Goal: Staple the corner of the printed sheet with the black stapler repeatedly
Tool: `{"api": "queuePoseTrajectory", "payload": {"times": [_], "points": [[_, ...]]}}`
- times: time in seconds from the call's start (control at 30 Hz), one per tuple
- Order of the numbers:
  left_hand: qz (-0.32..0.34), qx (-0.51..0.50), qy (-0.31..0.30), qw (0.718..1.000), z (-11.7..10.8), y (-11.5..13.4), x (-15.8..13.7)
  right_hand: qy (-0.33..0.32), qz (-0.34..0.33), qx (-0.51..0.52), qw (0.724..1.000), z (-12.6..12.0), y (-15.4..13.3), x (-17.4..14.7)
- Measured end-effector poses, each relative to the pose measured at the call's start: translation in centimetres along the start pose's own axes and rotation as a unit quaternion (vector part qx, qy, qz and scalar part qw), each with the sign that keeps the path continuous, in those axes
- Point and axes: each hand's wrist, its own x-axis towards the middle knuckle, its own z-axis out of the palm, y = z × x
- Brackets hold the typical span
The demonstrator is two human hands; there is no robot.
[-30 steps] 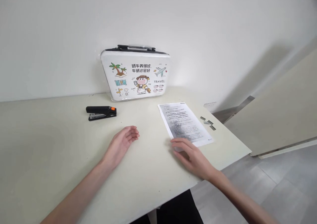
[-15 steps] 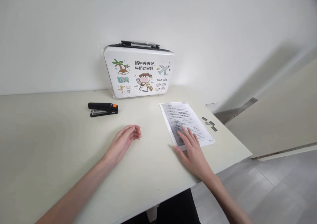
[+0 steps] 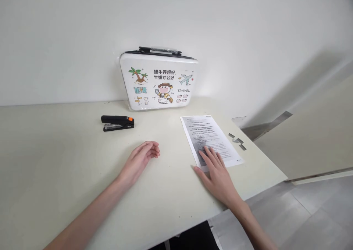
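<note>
My right hand (image 3: 216, 172) lies flat over the lower edge of a printed sheet of paper (image 3: 205, 132), fingers spread and fingertips on the text. My left hand (image 3: 140, 159) rests on its side on the table, its fingers loosely curved with nothing visible in them. Beyond it, to the upper left, sits a black stapler (image 3: 117, 122) with an orange part at its right end. Several small strips of staples (image 3: 239, 141) lie just right of the paper.
A white, plastic-wrapped carrying case (image 3: 160, 80) with cartoon prints and a black handle stands against the wall (image 3: 234, 40) at the back. The pale table (image 3: 68, 161) ends in an edge at the right, with grey floor (image 3: 317, 209) below.
The whole view has shifted slightly, so everything appears a little farther right and lower. Both hands keep nearly the same pose; my right hand stays over the paper.
</note>
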Motion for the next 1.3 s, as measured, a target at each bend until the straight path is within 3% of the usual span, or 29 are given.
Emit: {"api": "queuePoseTrajectory", "payload": {"times": [0.7, 0.87, 0.97, 1.1, 1.2, 1.3], "points": [[-0.002, 0.012, -0.009, 1.0, -0.3, -0.2, 0.2, 0.021, -0.015, -0.002, 1.0, 0.4, 0.1, -0.1], [0.015, 0.071, -0.009, 0.997, -0.2, -0.5, 0.1, 0.001, -0.02, 0.002, 1.0, 0.2, -2.3, -0.9], [0.077, 0.202, -0.001, 0.976, 0.1, -0.6, -0.3, -0.034, -0.051, 0.024, 0.998, 0.1, -6.0, -2.7], [0.199, 0.378, -0.013, 0.904, 0.2, -1.0, -0.8, -0.069, -0.125, 0.118, 0.983, 0.1, -10.4, -6.0], [0.187, 0.449, -0.043, 0.873, -0.4, -1.5, -0.9, -0.054, -0.128, 0.17, 0.976, -0.3, -10.9, -7.7], [0.162, 0.438, -0.072, 0.881, -1.1, -1.6, -0.7, -0.047, -0.088, 0.169, 0.981, -1.3, -8.9, -8.0]]}}
